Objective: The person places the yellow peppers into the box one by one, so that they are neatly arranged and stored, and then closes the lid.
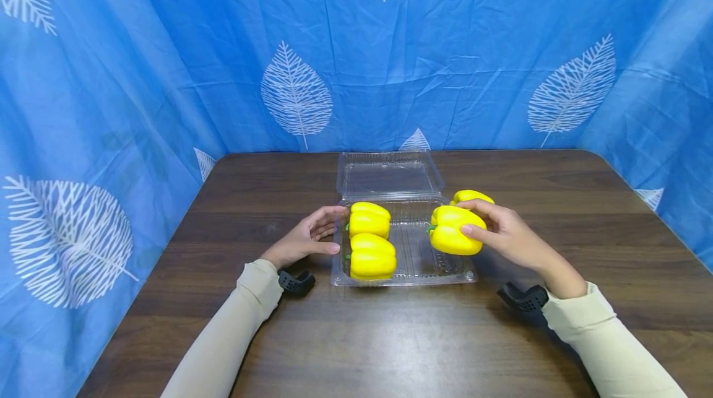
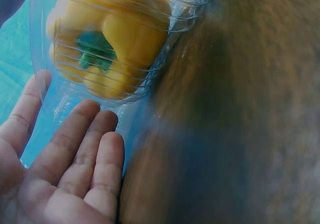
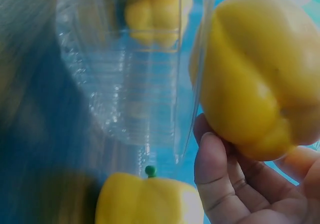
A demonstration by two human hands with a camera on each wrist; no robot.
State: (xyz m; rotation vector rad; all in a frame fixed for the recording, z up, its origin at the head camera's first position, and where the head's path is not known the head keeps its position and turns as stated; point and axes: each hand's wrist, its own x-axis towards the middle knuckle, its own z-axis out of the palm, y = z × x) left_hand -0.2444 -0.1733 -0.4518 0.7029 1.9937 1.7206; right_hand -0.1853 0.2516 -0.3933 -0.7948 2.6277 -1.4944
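Observation:
A clear plastic clamshell box (image 1: pixel 412 249) stands open on the table with two yellow bell peppers in its left half, one at the back (image 1: pixel 370 222) and one at the front (image 1: pixel 372 259). My left hand (image 1: pixel 305 240) is at the box's left side, fingers loosely extended, fingertips right at the rim. Over the box's right side, my right hand (image 1: pixel 509 236) grips another yellow bell pepper (image 1: pixel 452 231) between thumb and fingers, its green stem pointing left. One more yellow bell pepper (image 3: pixel 150 199) lies outside the box on the right, partly hidden behind that hand in the head view.
The box's clear lid (image 1: pixel 390 176) is folded back toward the table's far edge. Brown wooden table (image 1: pixel 356 336) spreads around the box. A blue curtain with white leaf prints (image 1: pixel 468 64) hangs behind it. Black straps (image 1: pixel 523 296) circle both wrists.

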